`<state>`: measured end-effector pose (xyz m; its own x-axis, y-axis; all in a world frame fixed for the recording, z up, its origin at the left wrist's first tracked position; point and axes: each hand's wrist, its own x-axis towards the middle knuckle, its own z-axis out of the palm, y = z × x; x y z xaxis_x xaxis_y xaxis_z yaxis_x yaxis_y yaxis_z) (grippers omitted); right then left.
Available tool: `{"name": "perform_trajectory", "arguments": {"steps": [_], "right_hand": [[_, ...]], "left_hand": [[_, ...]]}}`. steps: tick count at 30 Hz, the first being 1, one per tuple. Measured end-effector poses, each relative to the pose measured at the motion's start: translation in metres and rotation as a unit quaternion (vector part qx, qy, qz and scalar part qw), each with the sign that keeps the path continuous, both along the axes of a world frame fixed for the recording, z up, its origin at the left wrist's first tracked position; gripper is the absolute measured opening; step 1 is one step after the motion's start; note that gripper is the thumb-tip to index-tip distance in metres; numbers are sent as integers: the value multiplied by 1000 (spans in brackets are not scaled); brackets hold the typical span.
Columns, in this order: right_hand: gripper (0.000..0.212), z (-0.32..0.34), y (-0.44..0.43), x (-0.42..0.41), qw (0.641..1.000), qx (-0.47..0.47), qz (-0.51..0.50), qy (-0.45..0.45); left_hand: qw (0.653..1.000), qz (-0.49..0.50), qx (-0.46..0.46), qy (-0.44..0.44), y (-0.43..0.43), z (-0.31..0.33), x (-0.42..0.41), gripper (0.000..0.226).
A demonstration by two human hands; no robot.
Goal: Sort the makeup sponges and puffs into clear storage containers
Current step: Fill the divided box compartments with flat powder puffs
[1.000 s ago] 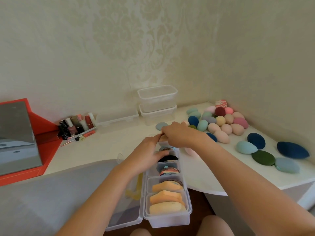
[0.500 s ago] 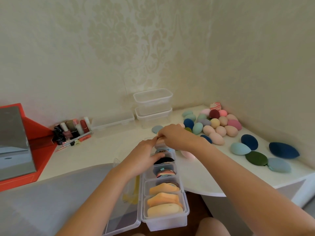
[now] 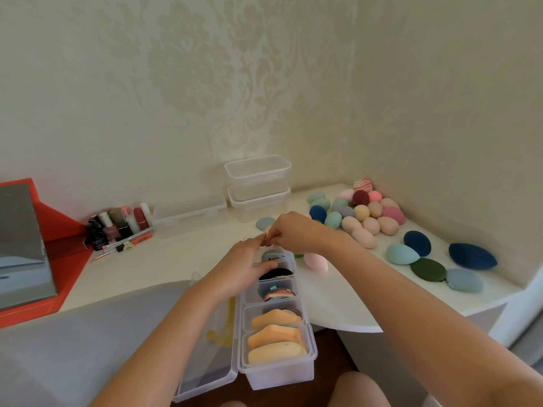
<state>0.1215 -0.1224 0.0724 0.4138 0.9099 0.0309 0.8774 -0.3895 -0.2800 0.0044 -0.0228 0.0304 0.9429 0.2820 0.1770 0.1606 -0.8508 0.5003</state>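
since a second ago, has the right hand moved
No. The right hand stays over the far end of the compartment box, as near the stacked clear containers as before.

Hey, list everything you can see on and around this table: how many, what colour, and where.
Divided clear container: one, clear, front centre, lid open to its left
Orange puffs: three, orange, its nearest two compartments
Other puffs: several, black and mixed, its farther compartments
Clear tubs: two, clear, stacked at back wall
Flat clear box: one, clear, left of the tubs
Egg sponges: many, pastel, blue, maroon, back right corner
Large puffs: five, two dark blue, two pale blue, one green, right side
Pink sponge: one, pink, right of the container
Grey-blue puff: one, behind the hands
Cosmetics: cluster, mixed, back left
Red stand: one, red, far left
Left hand: on the container
Right hand: fingers curled, at the container's far end
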Motion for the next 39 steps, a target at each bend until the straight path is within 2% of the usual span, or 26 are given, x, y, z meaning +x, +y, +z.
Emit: {"name": "perform_trajectory", "arguments": {"steps": [2, 6, 9, 11, 13, 17, 20, 24, 28, 32, 35, 39], "right_hand": [[29, 1, -2, 0, 1000, 20, -9, 7], [28, 19, -32, 5, 990, 125, -57, 44], [37, 24, -75, 20, 981, 134, -138, 37], [27, 20, -104, 34, 972, 100, -212, -16], [13, 14, -133, 47, 959, 22, -274, -61], [14, 4, -175, 62, 920, -134, -363, -60], [32, -5, -183, 65, 909, -210, -359, -35], [30, -17, -180, 69, 901, -208, -377, -50], [26, -15, -178, 73, 897, -200, -393, -1], [39, -9, -179, 77, 899, -225, -375, 29], [37, -6, -177, 77, 905, -238, -351, 21], [50, -6, -172, 76, 905, -261, -337, -3]], "left_hand": [[1000, 7, -2, 6, 0, 0, 0, 52], [999, 20, 12, 29, 2, 0, 0, 52], [999, 12, 23, 41, 2, 2, 1, 47], [998, 12, 26, 47, 0, 4, 4, 45], [997, 15, 36, 61, -4, 5, 6, 43], [995, 20, 49, 81, -13, 4, 13, 42], [995, 31, 43, 88, -15, 2, 17, 43], [995, 38, 26, 88, -16, 0, 16, 44], [995, 35, 24, 85, -18, 3, 14, 44], [995, 32, 23, 87, -19, 4, 13, 45], [995, 34, 25, 86, -19, 3, 14, 46], [996, 36, 21, 84, -19, 3, 14, 46]]}}
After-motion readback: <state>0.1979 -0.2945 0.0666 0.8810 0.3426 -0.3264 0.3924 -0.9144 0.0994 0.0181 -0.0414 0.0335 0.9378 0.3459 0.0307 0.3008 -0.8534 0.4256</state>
